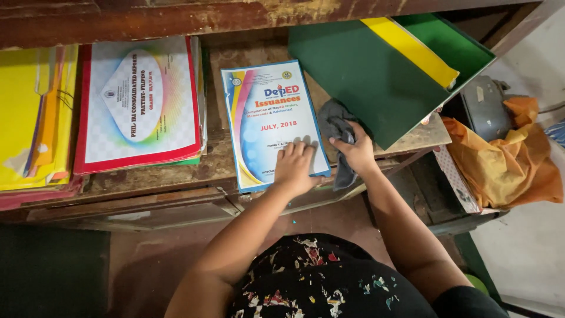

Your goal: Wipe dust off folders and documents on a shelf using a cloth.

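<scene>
In the head view, a worn wooden shelf (176, 171) runs across the middle of the frame. Just left of centre lies a blue-bordered booklet (268, 112) with a pale, colourful cover, flat on the shelf and tilted slightly. The left hand (294, 168) rests on the booklet's lower right corner, fingers spread flat and released, pressing rather than gripping. Just beside it to the right, the right hand (356, 154) is clenched around a dark grey cloth (335, 121) (part of it bunches above the knuckles, part hangs below the hand), which touches the booklet's right edge and the shelf.

To the upper right of the hands, a green folder (365, 76) lies open at an angle, with a yellow sheet (412, 50) across it. At the left of the frame sits a stack topped by a red-bordered report cover (141, 106), and at the far left a pile of yellow folders (32, 118). At the right edge, crumpled orange plastic (506, 159) is wrapped about a grey metal object (485, 106). The person's dark, speckled garment (323, 282) fills the bottom centre.
</scene>
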